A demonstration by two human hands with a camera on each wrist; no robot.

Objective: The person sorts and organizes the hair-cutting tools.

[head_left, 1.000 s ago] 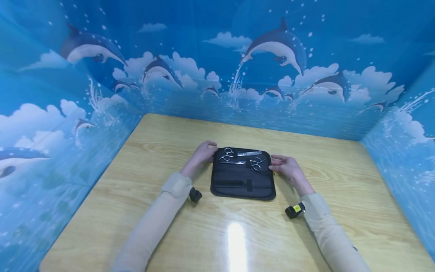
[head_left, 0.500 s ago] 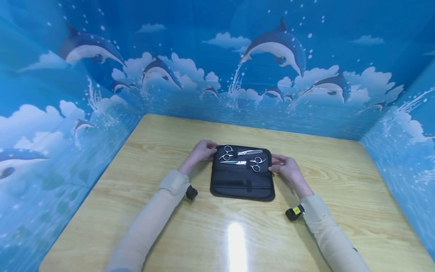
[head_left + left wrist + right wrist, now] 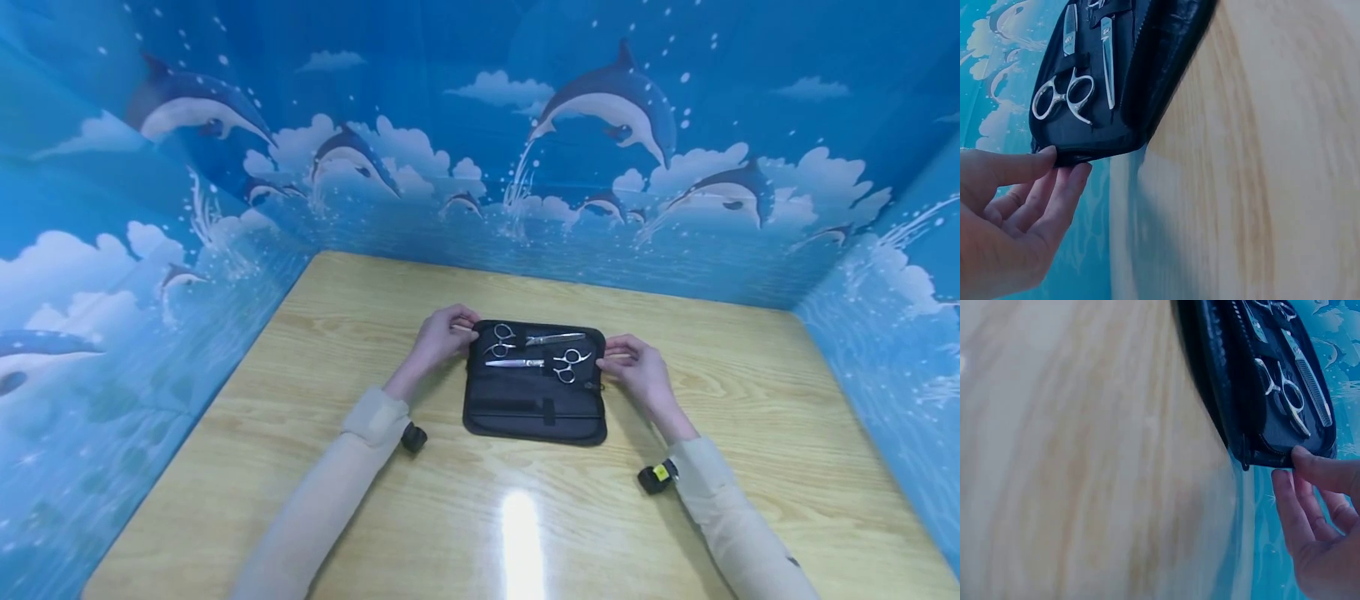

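A black zip case [image 3: 506, 389] lies spread out on the wooden table, its far half raised off the tabletop. My left hand [image 3: 442, 335] pinches the far half's left edge, thumb above and fingers beneath. On the opposite side, my right hand [image 3: 641, 375] pinches the right edge in the same way. Two pairs of silver scissors are strapped inside that half. The farther pair, thinning shears [image 3: 1313, 390], has its finger rings to the left. The nearer pair of scissors [image 3: 517, 363] points its blades left, rings to the right.
The wooden table [image 3: 360, 517] extends around the case on all sides. Blue dolphin-printed sheeting [image 3: 420, 225] walls it at the back, left and right. A small black wrist camera [image 3: 414, 437] hangs at the left sleeve, another camera [image 3: 655, 478] at the right.
The case's far half has tilted up slightly, its right edge shifting a little right with my right hand. My left forearm has swung a bit left. Both hands keep their pinch.
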